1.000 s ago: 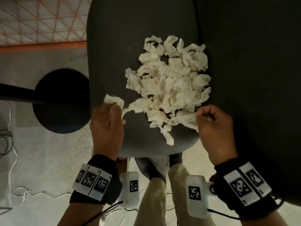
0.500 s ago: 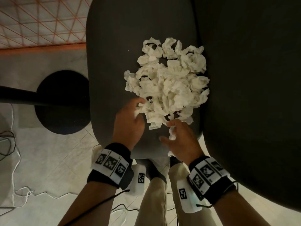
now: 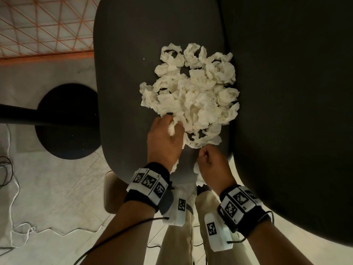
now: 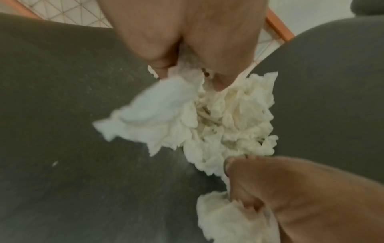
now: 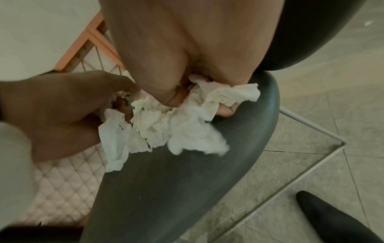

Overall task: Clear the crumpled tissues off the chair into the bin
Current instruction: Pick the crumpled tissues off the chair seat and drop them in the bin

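A heap of crumpled white tissues [image 3: 194,96] lies on the dark grey chair seat [image 3: 129,73]. My left hand [image 3: 168,131] sits at the heap's near left edge, its fingers curled round a wad of tissue [image 4: 166,106]. My right hand [image 3: 208,157] is at the seat's front edge, just below the heap, and grips a bunch of tissue [image 5: 187,128] that hangs out under the fist [image 3: 198,175]. The two hands are close together. The black round bin [image 3: 66,121] stands on the floor left of the chair.
A second dark chair [image 3: 296,111] fills the right side. An orange wire rack [image 3: 38,25] stands at the far left. A white cord [image 3: 17,217] and black cables trail on the tiled floor. My legs and shoes are under the seat's front edge.
Both hands came in from the heap's outer sides to its near edge. The left hand now clutches tissue at the heap, and the right fist has closed with tissue hanging below it.
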